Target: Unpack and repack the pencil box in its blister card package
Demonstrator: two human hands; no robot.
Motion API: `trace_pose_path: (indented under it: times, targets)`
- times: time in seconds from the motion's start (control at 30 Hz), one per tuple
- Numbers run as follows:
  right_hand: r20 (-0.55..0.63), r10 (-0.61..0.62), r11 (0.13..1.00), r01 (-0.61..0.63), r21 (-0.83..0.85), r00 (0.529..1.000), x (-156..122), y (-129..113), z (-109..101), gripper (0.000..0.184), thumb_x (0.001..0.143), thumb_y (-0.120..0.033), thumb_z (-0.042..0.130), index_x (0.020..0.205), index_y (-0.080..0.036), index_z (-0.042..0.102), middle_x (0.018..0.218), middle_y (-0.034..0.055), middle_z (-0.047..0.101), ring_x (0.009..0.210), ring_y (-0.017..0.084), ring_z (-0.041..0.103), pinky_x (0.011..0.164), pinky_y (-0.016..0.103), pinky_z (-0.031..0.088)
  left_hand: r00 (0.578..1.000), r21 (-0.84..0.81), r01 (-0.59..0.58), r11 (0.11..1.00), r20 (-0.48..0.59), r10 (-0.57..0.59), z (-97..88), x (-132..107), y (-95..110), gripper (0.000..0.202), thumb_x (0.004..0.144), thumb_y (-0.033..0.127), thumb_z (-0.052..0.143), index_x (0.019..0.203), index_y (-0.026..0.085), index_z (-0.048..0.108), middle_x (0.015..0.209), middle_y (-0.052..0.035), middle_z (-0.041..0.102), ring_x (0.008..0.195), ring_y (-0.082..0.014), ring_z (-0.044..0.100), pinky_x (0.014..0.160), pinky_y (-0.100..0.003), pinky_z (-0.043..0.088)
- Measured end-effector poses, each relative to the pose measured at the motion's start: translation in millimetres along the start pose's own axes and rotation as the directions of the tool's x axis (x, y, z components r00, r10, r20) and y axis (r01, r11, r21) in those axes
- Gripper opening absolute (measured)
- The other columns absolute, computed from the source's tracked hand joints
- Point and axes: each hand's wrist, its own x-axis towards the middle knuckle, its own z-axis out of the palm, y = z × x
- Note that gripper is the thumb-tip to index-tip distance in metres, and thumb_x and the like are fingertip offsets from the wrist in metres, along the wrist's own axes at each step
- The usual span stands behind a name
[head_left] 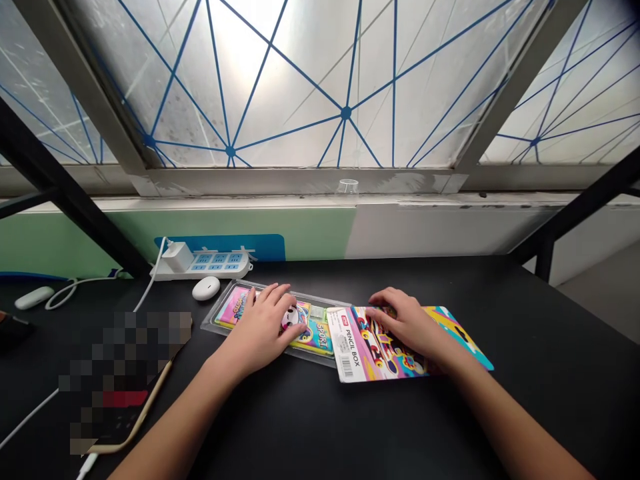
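My left hand lies across a colourful pencil box, its fingers spread over the printed top. The box, with "SPORT" on it, sits inside a clear plastic tray. On a bright printed card marked "PENCIL BOX" rests my right hand, thumb and fingers apart and slightly bent. The card's left end overlaps the right end of the tray. The undersides of my right fingers are hidden.
Behind the tray stand a white power strip with a plugged-in charger and a white rounded case. A partly blurred phone with a cable lies at left. A clear cup is on the window ledge.
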Motion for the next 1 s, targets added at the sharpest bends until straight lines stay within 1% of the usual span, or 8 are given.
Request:
trace_pose_path:
  times: [0.07,0.13,0.23,0.33,0.53,0.7,0.9,1.0]
  targets:
    - [0.021,-0.003,0.999,0.002,0.048,1.000,0.3,-12.4,8.7,0.038,0.094,-0.056,0.049,0.096,-0.023,0.068,0.098,0.0071,0.070,0.091,0.025,0.064,0.078,0.038,0.048,1.000,0.026,0.013,1.000,0.003,-0.013,3.5,-0.4,1.1,0.049,0.098,0.055,0.045,0.138,0.027,0.051,0.157,-0.0113,0.041,0.147,-0.0334,0.031,0.116,-0.065,0.022]
    - [0.051,0.041,0.994,-0.046,0.097,0.998,0.7,-15.8,12.4,0.038,0.094,-0.057,0.048,0.092,-0.023,0.067,0.094,0.0060,0.071,0.084,0.023,0.065,0.072,0.036,0.048,1.000,0.048,0.014,0.999,0.028,-0.015,6.7,-1.1,1.0,0.056,0.100,0.056,0.039,0.150,0.031,0.040,0.161,-0.0105,0.033,0.150,-0.0346,0.024,0.115,-0.066,0.020]
    - [0.110,0.157,0.970,-0.174,0.168,0.981,0.9,-8.5,9.3,0.040,0.091,-0.059,0.051,0.091,-0.023,0.067,0.084,0.0041,0.071,0.071,0.021,0.064,0.062,0.032,0.046,0.998,0.074,0.006,0.997,0.067,-0.011,9.2,-2.4,1.4,0.058,0.101,0.058,0.032,0.154,0.035,0.033,0.164,-0.0096,0.025,0.151,-0.0359,0.018,0.114,-0.068,0.019]
    - [0.134,0.224,0.956,-0.244,0.163,0.965,0.0,0.3,1.4,0.040,0.089,-0.061,0.054,0.089,-0.023,0.068,0.076,0.0020,0.070,0.066,0.019,0.062,0.058,0.030,0.044,0.996,0.095,0.013,0.995,0.084,-0.021,9.5,-3.5,3.6,0.058,0.102,0.058,0.030,0.154,0.034,0.034,0.164,-0.0107,0.023,0.152,-0.0359,0.016,0.114,-0.069,0.018]
    - [0.089,0.242,0.954,-0.254,0.158,0.966,-1.9,7.8,-12.0,0.039,0.086,-0.060,0.059,0.088,-0.023,0.070,0.080,0.0022,0.072,0.068,0.019,0.063,0.057,0.028,0.044,0.997,0.099,0.019,0.995,0.077,-0.027,9.9,-4.4,6.5,0.058,0.102,0.059,0.030,0.153,0.032,0.038,0.163,-0.0107,0.026,0.151,-0.0366,0.018,0.114,-0.069,0.018]
    - [0.033,0.267,0.956,-0.269,0.120,0.963,-2.6,13.6,-19.1,0.040,0.083,-0.062,0.062,0.087,-0.023,0.070,0.073,0.0019,0.070,0.066,0.020,0.062,0.056,0.029,0.043,0.997,0.110,0.016,0.994,0.068,-0.023,11.2,-4.6,5.5,0.058,0.102,0.058,0.030,0.153,0.032,0.038,0.163,-0.0108,0.027,0.151,-0.0362,0.019,0.114,-0.069,0.019]
    - [0.048,0.293,0.935,-0.296,0.193,0.955,-5.2,-4.1,-10.7,0.036,0.085,-0.059,0.060,0.088,-0.024,0.067,0.078,0.0014,0.071,0.063,0.019,0.063,0.055,0.029,0.044,0.996,0.138,0.066,0.988,0.042,-0.073,15.6,-3.0,15.8,0.057,0.102,0.056,0.032,0.152,0.030,0.040,0.162,-0.0120,0.030,0.150,-0.0379,0.020,0.112,-0.070,0.021]
    - [0.005,0.234,0.960,-0.231,0.157,0.972,-5.9,-10.8,-4.4,0.032,0.087,-0.055,0.060,0.086,-0.024,0.067,0.084,0.0024,0.072,0.068,0.020,0.064,0.059,0.030,0.046,0.997,0.117,0.051,0.992,0.048,-0.057,17.1,-3.6,27.0,0.056,0.102,0.055,0.032,0.151,0.029,0.041,0.163,-0.0108,0.028,0.151,-0.0379,0.018,0.113,-0.071,0.020]
